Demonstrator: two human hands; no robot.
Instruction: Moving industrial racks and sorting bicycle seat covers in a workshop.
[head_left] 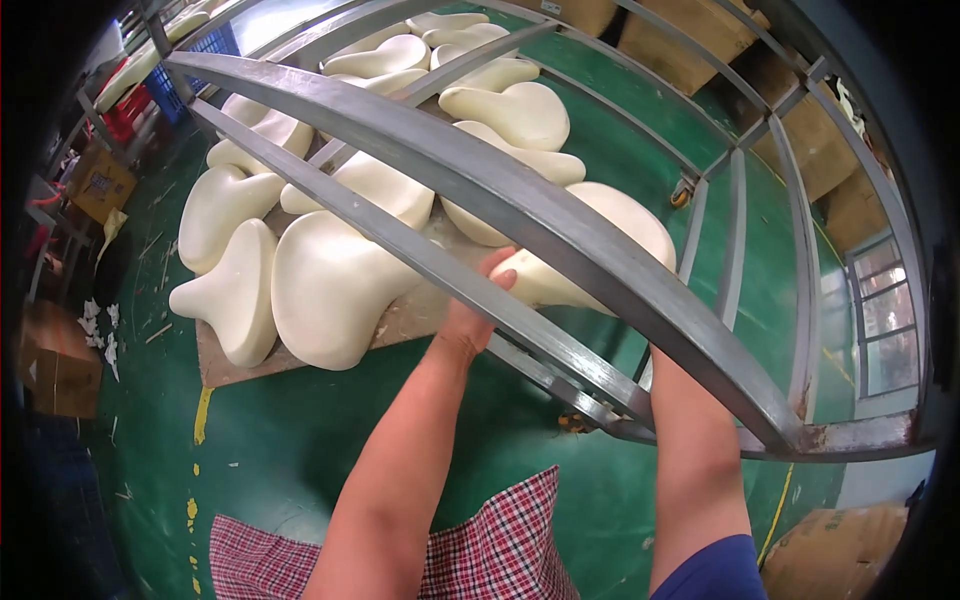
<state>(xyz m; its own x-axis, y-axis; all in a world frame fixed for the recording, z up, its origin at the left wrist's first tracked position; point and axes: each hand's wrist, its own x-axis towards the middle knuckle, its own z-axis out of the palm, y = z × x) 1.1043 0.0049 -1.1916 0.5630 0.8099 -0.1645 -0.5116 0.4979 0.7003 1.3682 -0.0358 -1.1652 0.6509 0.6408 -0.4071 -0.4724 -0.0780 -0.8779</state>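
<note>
Left hand (pixel 478 305) grasps a cream foam piece (pixel 600 250) on the rack shelf (pixel 410 315); right hand's grip cannot be told, hidden behind a steel bar (pixel 560 225).

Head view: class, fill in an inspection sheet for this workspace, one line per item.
Surface: board on a green floor, under a grey metal rack.
Job's things: cream moulded foam pieces piled on the board.
Clutter: paper scraps and cardboard boxes at left.
Hands: left hand grips one foam piece; right hand hidden behind a rack bar.
Cables: nothing seen.
Surroundings: more boxes beyond the rack.
</note>
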